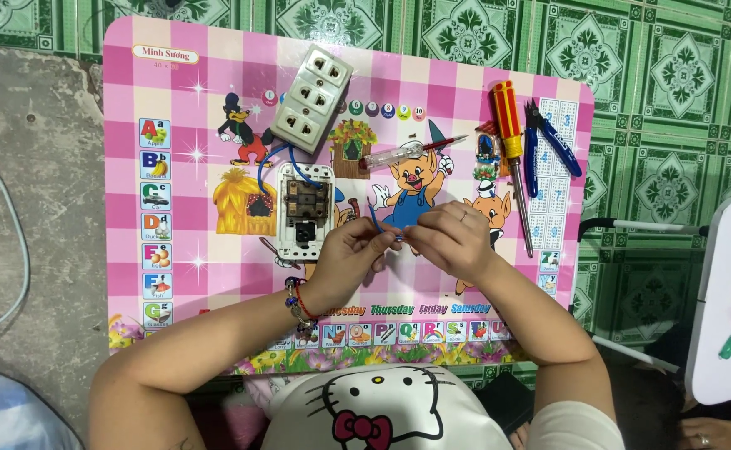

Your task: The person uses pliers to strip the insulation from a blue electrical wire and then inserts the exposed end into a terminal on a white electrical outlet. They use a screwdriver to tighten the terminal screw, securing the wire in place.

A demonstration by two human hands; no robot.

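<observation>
In the middle of the frame, the left hand [350, 254] and the right hand [451, 240] both pinch a thin blue wire [378, 222] above the pink checked counter [199, 108], just right of the open white switch box [305, 212].

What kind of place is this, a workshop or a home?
Probably a home, not a workshop. The person works at a pink children's table with cartoon pictures, set on a green patterned tile floor. Both hands hold a blue wire, with a screwdriver lying nearby.

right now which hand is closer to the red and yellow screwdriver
Right. The right hand lies just below-left of the screwdriver; the left hand is farther left, by the open switch box.
</observation>
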